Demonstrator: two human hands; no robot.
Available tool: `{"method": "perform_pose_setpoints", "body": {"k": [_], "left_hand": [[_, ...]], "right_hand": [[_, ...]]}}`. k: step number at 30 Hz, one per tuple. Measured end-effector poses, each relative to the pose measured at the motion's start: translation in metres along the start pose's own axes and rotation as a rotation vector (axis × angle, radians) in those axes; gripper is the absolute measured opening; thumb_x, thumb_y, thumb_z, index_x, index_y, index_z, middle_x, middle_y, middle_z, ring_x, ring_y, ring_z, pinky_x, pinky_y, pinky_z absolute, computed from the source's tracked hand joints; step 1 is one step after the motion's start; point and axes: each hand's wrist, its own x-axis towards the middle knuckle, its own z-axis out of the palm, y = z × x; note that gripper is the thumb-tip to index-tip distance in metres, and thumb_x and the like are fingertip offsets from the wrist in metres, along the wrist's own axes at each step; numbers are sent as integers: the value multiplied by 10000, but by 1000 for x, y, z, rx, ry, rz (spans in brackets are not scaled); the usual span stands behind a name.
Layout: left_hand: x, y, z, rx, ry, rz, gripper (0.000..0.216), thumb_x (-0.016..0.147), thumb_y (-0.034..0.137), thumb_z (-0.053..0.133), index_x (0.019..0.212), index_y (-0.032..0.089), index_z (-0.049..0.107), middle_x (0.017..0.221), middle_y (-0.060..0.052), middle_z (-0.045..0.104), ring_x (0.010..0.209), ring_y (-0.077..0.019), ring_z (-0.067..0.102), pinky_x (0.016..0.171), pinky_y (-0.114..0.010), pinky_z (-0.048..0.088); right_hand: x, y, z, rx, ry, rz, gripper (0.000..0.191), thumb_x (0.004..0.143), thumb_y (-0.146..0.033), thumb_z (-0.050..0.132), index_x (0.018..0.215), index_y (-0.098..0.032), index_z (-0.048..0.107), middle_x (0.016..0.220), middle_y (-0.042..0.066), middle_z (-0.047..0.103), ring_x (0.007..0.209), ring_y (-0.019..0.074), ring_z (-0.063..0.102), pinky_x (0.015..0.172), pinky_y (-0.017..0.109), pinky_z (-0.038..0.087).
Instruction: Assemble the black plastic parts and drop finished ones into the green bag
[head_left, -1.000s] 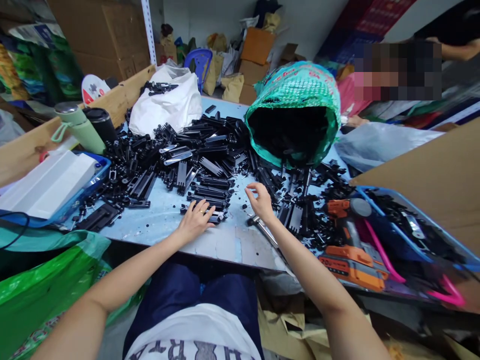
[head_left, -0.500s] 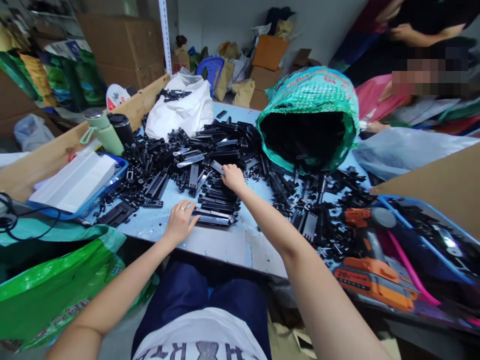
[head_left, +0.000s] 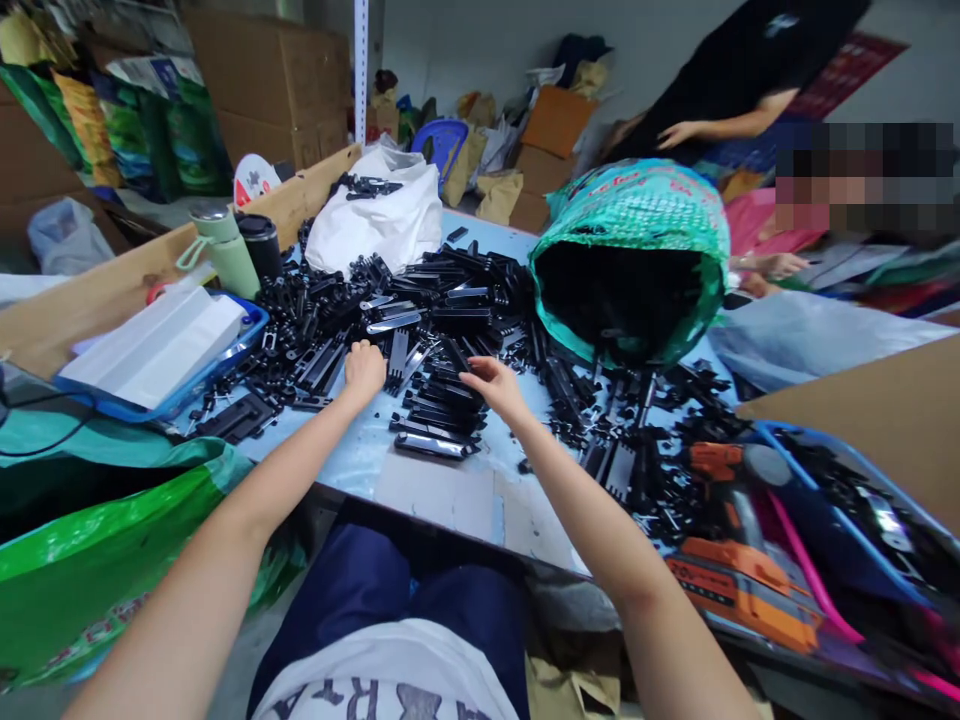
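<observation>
A big heap of black plastic parts [head_left: 420, 300] covers the pale blue table [head_left: 442, 490]. Near the front edge lies a small neat stack of long black strips [head_left: 435, 420]. My left hand [head_left: 364, 368] is curled closed at the left side of the heap, on a black part there; what its fingers hold is hidden. My right hand [head_left: 495, 388] rests on top of the stack with fingers pinching a black strip [head_left: 456, 355] that sticks up and back from it.
A green woven sack [head_left: 637, 260] lies open toward me. An orange power drill [head_left: 742, 560] sits right, beside a blue tray [head_left: 862, 500]. Left are a blue tray with white boxes [head_left: 157, 345], two flasks [head_left: 232, 250], a white bag [head_left: 382, 215]. Another person [head_left: 720, 90] stands behind.
My left hand moved from the near end of the stack up and left into the heap and closed. My right hand drew back from the heap onto the stack.
</observation>
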Motion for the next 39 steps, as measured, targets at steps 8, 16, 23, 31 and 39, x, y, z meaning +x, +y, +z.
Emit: {"method": "perform_pose_setpoints", "body": {"k": [8,16,23,31,39], "left_hand": [[17,-2,-4,77,-118,-65,259,844,158,418,917,19,623,993,-205,570,915,-242,519,713,-295,426],[-30,-12,-28,176,8,-10,324,810,20,320,943,27,615,995,-203,576,965,-275,533,776,-357,432],[-117,-10,-29,270,-100,335,350,799,-22,319,917,101,625,933,-145,619,920,-265,558,756,-382,434],[-134,-12,-10,143,-64,333,271,840,35,378,871,109,636,899,-142,624,886,-261,555,745,-387,411],[-186,66,37,-347,125,1225,188,879,258,467,747,168,566,626,-57,545,610,-157,528,548,-287,422]], "right_hand": [[-94,-4,-35,-105,-300,-153,405,722,-435,640,1057,-210,611,1002,69,666,887,213,631,760,380,521],[-142,4,-34,-319,-299,-330,426,737,-419,599,1157,-455,543,1030,16,652,913,265,631,781,471,542],[-81,-7,-47,-212,-19,-264,293,833,-433,529,990,-203,621,987,89,654,880,201,618,784,373,518],[-36,-38,-4,-50,-180,-238,298,791,-435,569,938,-194,665,839,51,662,744,158,603,670,295,498],[20,-58,14,-290,-365,-282,301,852,-404,532,1014,-170,629,978,47,633,849,166,595,725,312,504]]}}
